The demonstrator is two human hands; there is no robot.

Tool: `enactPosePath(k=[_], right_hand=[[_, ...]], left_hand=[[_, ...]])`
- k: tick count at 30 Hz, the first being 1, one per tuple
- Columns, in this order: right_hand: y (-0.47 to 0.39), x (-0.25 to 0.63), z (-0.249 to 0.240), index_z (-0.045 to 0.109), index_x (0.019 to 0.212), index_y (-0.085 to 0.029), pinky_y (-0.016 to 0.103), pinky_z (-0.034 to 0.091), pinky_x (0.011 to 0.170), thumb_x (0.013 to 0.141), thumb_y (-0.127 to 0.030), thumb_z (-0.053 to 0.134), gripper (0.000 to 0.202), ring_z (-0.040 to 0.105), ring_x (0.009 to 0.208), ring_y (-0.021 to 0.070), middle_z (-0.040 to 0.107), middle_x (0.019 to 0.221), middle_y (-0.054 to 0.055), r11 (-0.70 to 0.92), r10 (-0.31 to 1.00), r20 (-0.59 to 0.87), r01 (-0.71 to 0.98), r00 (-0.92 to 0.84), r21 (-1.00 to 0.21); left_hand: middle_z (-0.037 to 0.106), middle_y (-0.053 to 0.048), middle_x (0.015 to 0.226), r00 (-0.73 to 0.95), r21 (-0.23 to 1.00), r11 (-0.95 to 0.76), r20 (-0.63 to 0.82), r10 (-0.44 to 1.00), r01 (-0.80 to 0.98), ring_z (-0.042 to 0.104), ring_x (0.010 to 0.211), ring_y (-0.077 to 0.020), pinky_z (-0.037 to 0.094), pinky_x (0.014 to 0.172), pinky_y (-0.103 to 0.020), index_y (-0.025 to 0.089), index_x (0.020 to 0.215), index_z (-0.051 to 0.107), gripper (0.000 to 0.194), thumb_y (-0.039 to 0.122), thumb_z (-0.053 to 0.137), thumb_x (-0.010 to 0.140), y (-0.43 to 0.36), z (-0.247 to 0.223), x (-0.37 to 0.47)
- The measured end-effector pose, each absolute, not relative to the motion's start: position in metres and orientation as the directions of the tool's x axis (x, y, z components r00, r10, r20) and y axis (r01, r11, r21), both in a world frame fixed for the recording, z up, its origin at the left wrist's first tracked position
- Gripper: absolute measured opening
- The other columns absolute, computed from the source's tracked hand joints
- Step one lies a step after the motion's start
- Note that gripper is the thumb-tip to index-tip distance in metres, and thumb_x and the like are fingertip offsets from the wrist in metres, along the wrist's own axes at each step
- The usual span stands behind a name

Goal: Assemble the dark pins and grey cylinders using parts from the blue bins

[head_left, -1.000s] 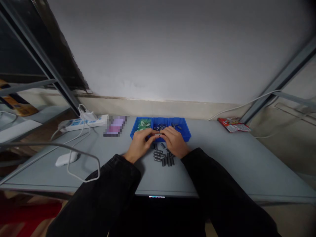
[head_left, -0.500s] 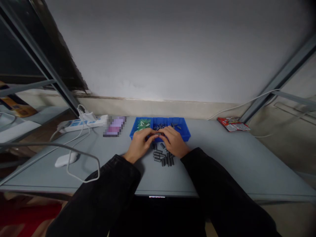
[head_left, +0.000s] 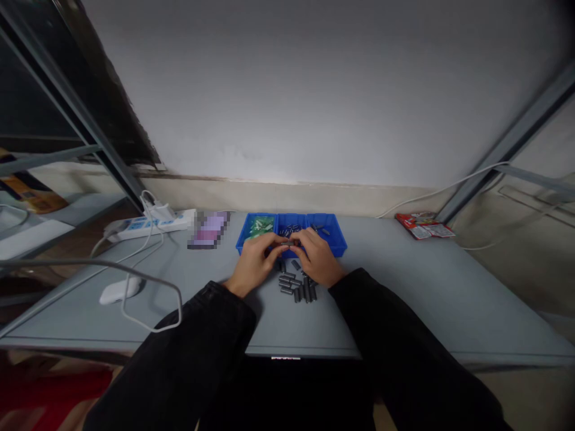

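Observation:
Between the fingertips of both hands is a small dark cylinder (head_left: 286, 243), held level above the front edge of the blue bins. My left hand (head_left: 255, 261) pinches its left end, and my right hand (head_left: 318, 257) pinches its right end. Just beyond are three joined blue bins (head_left: 339, 244): green and white pieces (head_left: 262, 225) in the left one, small dark metallic pins (head_left: 291, 229) in the middle, a few dark pieces (head_left: 324, 230) in the right. Several dark grey cylinders (head_left: 298, 287) lie loose on the table below my hands.
On the grey table (head_left: 404, 287), a white power strip (head_left: 175, 221), a pixelated phone-like object (head_left: 209, 230) and a white case (head_left: 119, 291) with looping cables are at left. A red packet (head_left: 423, 226) lies at back right, near a metal post.
The fingers of my right hand have shifted very slightly around the small cylinder. Both hands otherwise stay in the same place.

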State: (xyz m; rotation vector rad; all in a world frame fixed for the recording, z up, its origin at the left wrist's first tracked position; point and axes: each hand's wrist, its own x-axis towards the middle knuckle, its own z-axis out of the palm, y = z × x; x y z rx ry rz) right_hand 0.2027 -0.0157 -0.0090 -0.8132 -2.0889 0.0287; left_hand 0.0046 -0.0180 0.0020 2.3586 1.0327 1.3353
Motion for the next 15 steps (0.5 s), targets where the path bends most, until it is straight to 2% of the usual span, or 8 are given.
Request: enactPosePath(k=[15], right_hand=[[-0.0139, 0.2015, -0.0099, 0.057, 0.105, -0.02, 0.04, 0.047, 0.087, 0.104, -0.019, 0.044, 0.013, 0.056, 0.095, 0.025, 0.065, 0.101, 0.009, 0.791, 0.544, 0.729, 0.543, -0.416, -0.28]], left_hand=[[0.074, -0.003, 0.091, 0.341, 0.497, -0.729, 0.66, 0.67, 0.471, 0.067, 0.079, -0.0161, 0.051, 0.071, -0.028, 0.02, 0.101, 0.071, 0.009, 0.027, 0.067, 0.097, -0.0191, 0.002, 0.0049]])
